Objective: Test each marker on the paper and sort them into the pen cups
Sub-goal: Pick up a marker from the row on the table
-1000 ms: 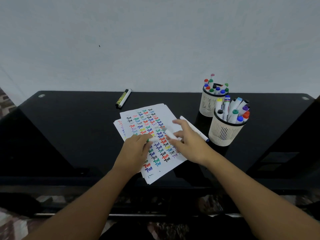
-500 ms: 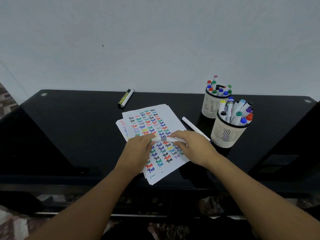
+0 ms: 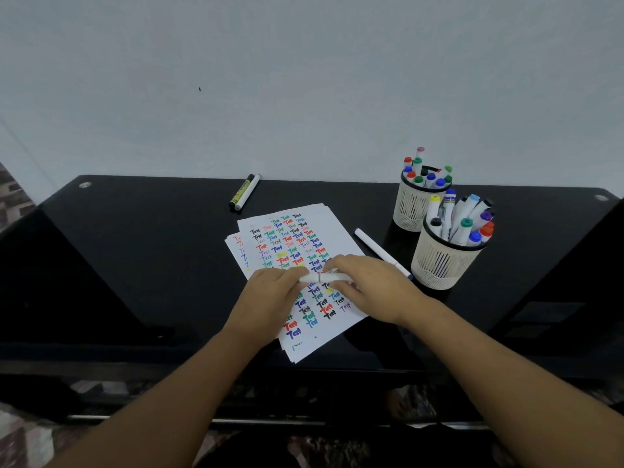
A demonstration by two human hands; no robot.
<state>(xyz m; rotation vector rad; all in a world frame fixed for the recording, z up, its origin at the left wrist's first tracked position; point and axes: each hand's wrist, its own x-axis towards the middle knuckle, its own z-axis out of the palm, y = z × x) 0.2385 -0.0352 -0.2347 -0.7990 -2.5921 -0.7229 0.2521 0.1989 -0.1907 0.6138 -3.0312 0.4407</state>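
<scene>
Your right hand [image 3: 368, 287] has closed in since a second ago; now it and your left hand [image 3: 270, 295] both grip one white marker [image 3: 322, 278], level over the test-covered paper [image 3: 297, 265] mid-surface, left of the pen cups [image 3: 442, 261].

Marker [image 3: 323, 278]: both ends hidden inside left hand [image 3: 270, 293] and right hand [image 3: 368, 287]; cap colour not readable. Paper [image 3: 305, 238]: middle rows covered by hands, lower sheets show only as edges. Label on yellow-black pen [image 3: 240, 194] too small to read. Both forearms cut off by bottom edge.
</scene>
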